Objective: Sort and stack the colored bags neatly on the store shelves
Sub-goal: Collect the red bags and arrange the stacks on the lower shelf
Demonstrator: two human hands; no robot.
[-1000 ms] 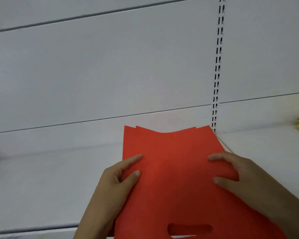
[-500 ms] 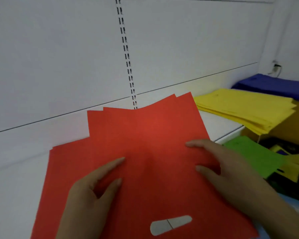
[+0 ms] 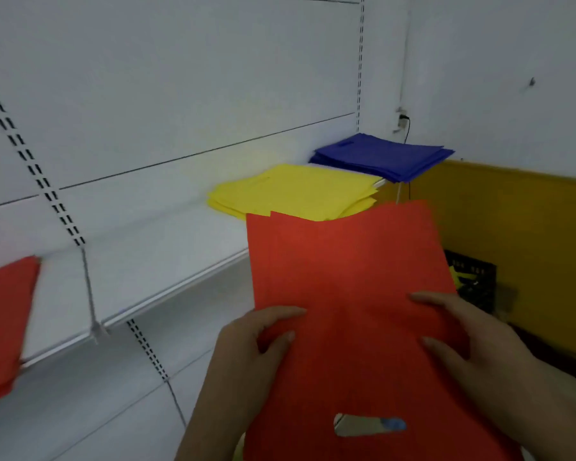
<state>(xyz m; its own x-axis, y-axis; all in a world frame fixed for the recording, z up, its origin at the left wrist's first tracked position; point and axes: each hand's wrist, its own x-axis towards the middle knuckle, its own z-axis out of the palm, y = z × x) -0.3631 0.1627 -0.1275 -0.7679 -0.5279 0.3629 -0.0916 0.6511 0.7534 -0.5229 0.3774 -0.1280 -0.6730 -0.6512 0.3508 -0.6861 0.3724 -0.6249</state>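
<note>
My left hand (image 3: 246, 354) and right hand (image 3: 479, 347) grip red bags (image 3: 346, 277) off the shelf's (image 3: 167, 261) front edge; yellow bags (image 3: 293, 191) lie at its far end.

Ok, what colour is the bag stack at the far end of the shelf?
Dark blue flat bag stack, clearest in the head view.

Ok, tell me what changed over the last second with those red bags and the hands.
The red flat bags in both hands came off the white shelf and swung right, now held in the air near the yellow bag stack. A red bag pile is left on the shelf. The left hand and right hand kept their grip.
</note>
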